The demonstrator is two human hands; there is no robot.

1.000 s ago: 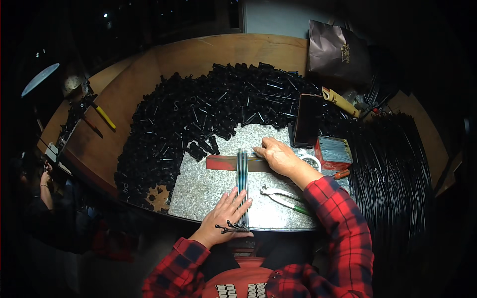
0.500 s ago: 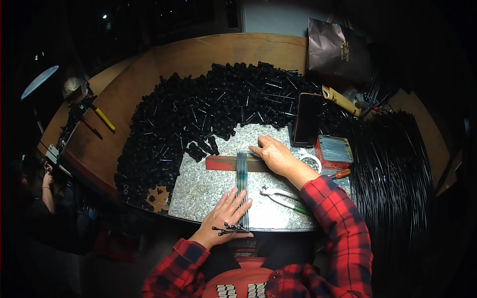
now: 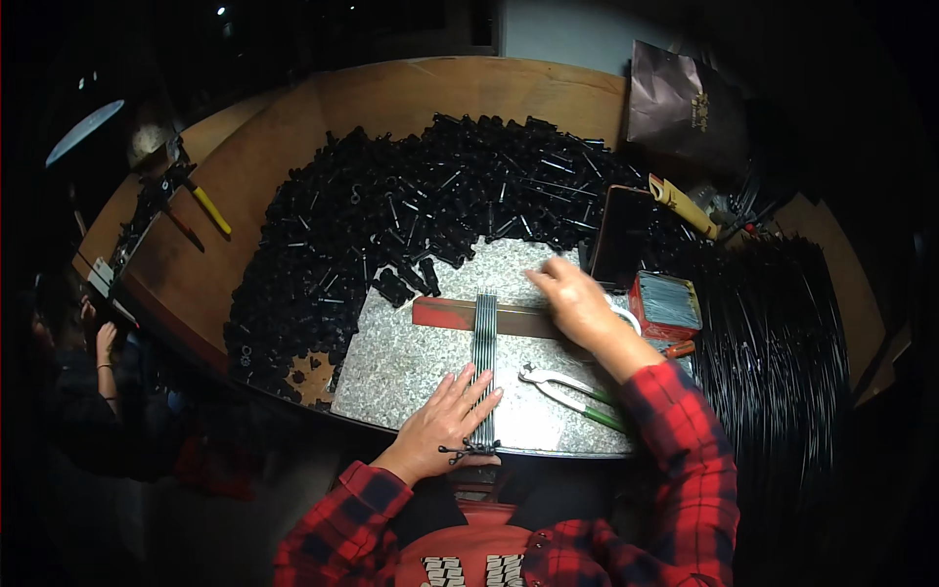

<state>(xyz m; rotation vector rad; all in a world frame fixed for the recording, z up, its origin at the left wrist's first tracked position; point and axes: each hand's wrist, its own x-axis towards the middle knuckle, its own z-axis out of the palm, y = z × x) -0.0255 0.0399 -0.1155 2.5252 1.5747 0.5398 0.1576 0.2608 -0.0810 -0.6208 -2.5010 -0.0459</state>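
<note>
A bundle of thin, straight metal rods with small black looped ends lies across a red-and-brown bar on a speckled stone slab. My left hand rests on the near part of the bundle, its fingers stretched out over the rods and its thumb by the looped ends at the slab's edge. My right hand is above the slab, right of the rods' far tips and apart from them. Its fingers are bent together and slightly blurred; whatever they hold, if anything, cannot be made out.
Green-handled pincers lie right of the rods. Beyond them are a red box of thin pieces, a white ring, an orange-handled tool and a standing phone. Black parts heap behind; black rods lie right.
My right hand has moved right, away from the rods' far tips, its fingers drawing together. My left hand stays on the bundle. The view has shifted slightly.
</note>
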